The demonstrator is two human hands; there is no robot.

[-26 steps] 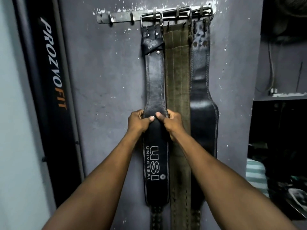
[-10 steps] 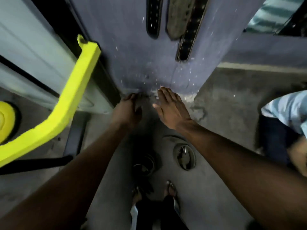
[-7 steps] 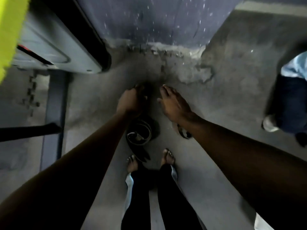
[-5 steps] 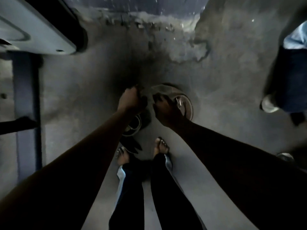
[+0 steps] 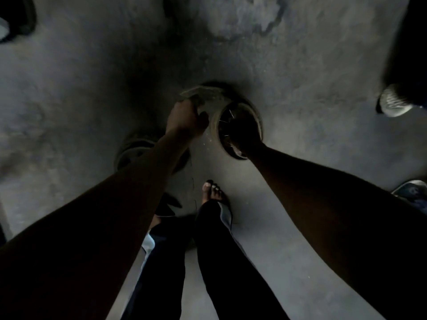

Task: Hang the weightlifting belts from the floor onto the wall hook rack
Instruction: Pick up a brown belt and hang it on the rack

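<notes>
While the person bends over the concrete floor (image 5: 300,65), both bare arms reach down to a tan belt (image 5: 215,125) rolled into a coil that lies flat on the floor just ahead of the person's feet. The left hand (image 5: 186,118) has its fingers curled over the loose outer end of this belt, which lifts away from the coil as a pale strip at the far side, with the thumb pressed toward the coil's rim. The right hand (image 5: 242,132) sits over the coil's open middle as a dark shape; whether its fingers clasp the roll or only rest on it cannot be told. A metal buckle prong glints faintly inside the coil.

A second belt (image 5: 132,146), darker and also coiled, lies on the floor beside the first, half hidden under the left forearm. Whether either belt carries a brand or lettering cannot be read in this dim light.

Nearer the camera a bare foot (image 5: 213,192) shows below dark trousers (image 5: 221,250) with a pale side stripe. Toward the floor's right side stand another person's grey shoe (image 5: 394,103) and, nearer, a darker shoe (image 5: 410,190).
</notes>
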